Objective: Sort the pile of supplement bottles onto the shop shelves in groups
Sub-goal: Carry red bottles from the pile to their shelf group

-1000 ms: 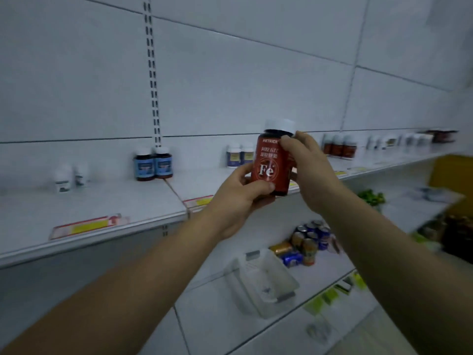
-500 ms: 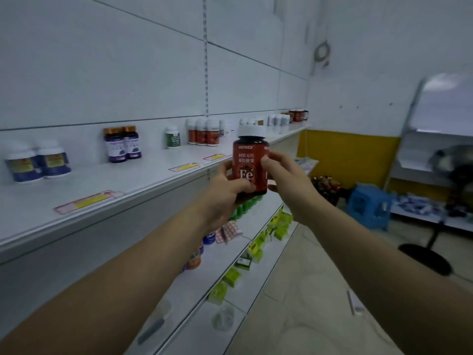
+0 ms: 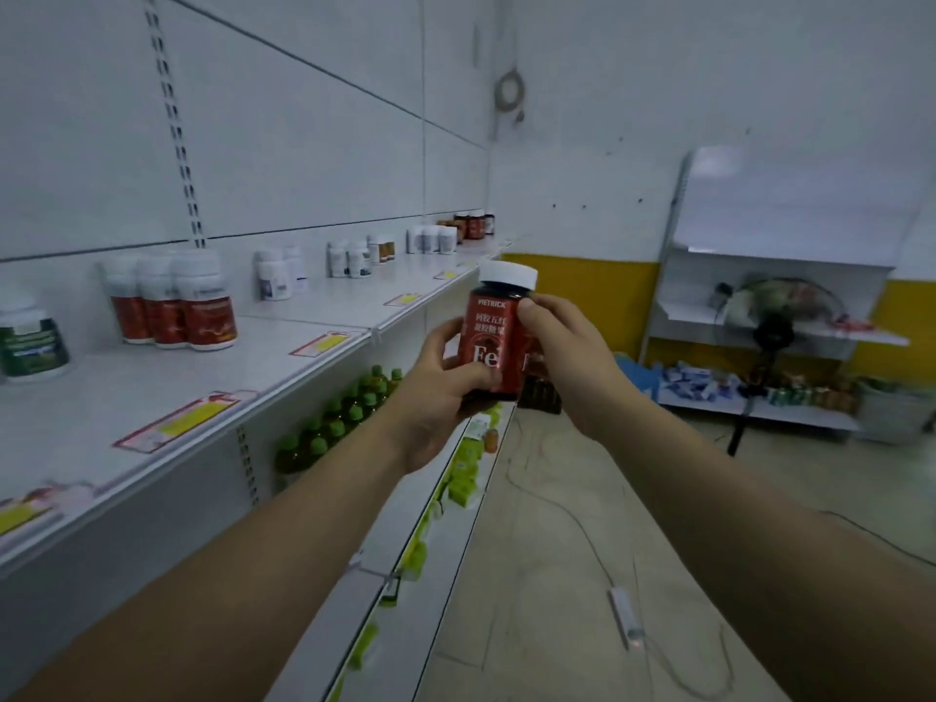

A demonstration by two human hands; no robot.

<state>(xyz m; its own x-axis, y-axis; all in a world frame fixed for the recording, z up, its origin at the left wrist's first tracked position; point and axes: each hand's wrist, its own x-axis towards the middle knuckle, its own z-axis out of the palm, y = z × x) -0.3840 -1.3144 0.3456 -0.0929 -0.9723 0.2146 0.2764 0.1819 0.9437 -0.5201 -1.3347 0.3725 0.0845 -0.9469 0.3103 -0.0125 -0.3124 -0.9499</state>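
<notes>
Both hands hold the red bottle (image 3: pixel 494 342) upright, beside the white shelf (image 3: pixel 126 397) edge: our left hand (image 3: pixel 435 397) grips its base, our right hand (image 3: pixel 562 357) clasps its side. Shelved bottles (image 3: pixel 202 306) stand grouped along the back panel. Beyond lie the floor (image 3: pixel 557 499), a yellow wall band (image 3: pixel 582 296) and a fan (image 3: pixel 772 336).

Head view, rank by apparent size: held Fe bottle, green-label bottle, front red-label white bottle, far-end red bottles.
1. Fe bottle, nearest the camera.
2. red-label white bottle and green-label bottle: look alike, not ranked.
3. far-end red bottles, smallest, likely through distance.
</notes>
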